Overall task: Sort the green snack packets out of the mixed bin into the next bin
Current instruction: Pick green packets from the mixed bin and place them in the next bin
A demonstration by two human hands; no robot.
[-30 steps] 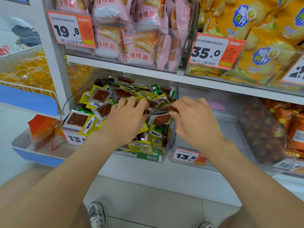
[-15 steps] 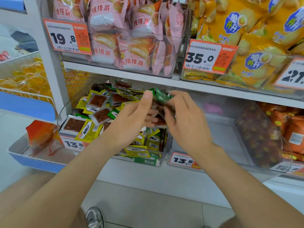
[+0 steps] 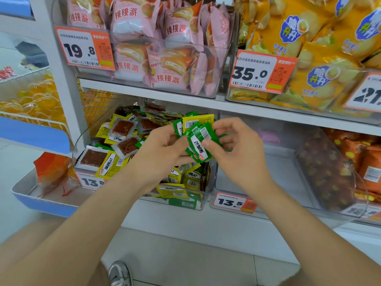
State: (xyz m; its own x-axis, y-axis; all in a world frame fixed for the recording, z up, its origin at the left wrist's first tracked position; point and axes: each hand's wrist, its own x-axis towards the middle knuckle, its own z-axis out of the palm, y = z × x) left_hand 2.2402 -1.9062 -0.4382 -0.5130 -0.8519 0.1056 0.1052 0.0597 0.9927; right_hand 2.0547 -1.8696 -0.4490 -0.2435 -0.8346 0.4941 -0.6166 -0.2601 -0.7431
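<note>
We record both hands raised over the 3 o'clock edge of the mixed bin (image 3: 213,178). The left hand (image 3: 162,147) and the right hand (image 3: 237,145) each have fingers curled round one bunch of green packets (image 3: 199,141). White labels and barcodes show on these, but the print is too blurred to read. The mixed bin holds yellow packets (image 3: 107,168), and its price tag is partly hidden.

The next bin (image 3: 278,172), at 3 o'clock, bears a 13.5 tag (image 3: 234,202).

On the shelf (image 3: 165,93) at 12 o'clock:
- pink packs (image 3: 132,19) marked 桃桃派, behind a 19.8 tag (image 3: 84,48);
- yellow bags (image 3: 292,27) marked 脆升升, behind a 35.0 tag (image 3: 261,72).

Pale floor tiles (image 3: 185,261) lie below, with a grey shoe (image 3: 120,273) at 6 o'clock.
</note>
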